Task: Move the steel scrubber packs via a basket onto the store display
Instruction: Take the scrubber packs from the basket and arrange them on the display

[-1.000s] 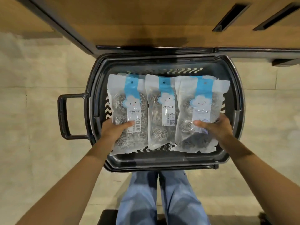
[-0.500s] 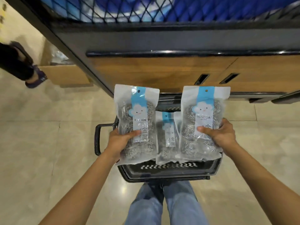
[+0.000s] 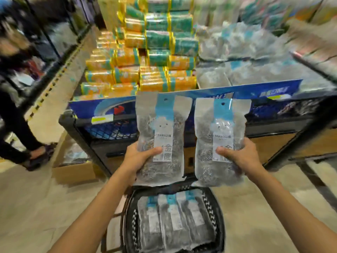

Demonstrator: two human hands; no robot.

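My left hand (image 3: 140, 159) grips one steel scrubber pack (image 3: 160, 136) by its lower part, thumb across the front. My right hand (image 3: 238, 157) grips a second scrubber pack (image 3: 221, 137) the same way. Both clear packs with blue strips stand upright in front of the store display (image 3: 273, 105). Below them the black basket (image 3: 213, 207) sits on the floor with more scrubber packs (image 3: 171, 218) lying in it. On the display, behind the blue front panel, lie similar clear packs (image 3: 246, 70), blurred.
Stacks of orange and green packaged goods (image 3: 145, 57) fill the display's left part. A cardboard box (image 3: 73, 168) stands on the floor at its left corner. A person's legs and shoes (image 3: 27, 147) are at the far left. The picture is blurred by motion.
Both hands have lifted a pack each out of the basket and raised them to the display's front. The view has tilted up from the basket to the display.
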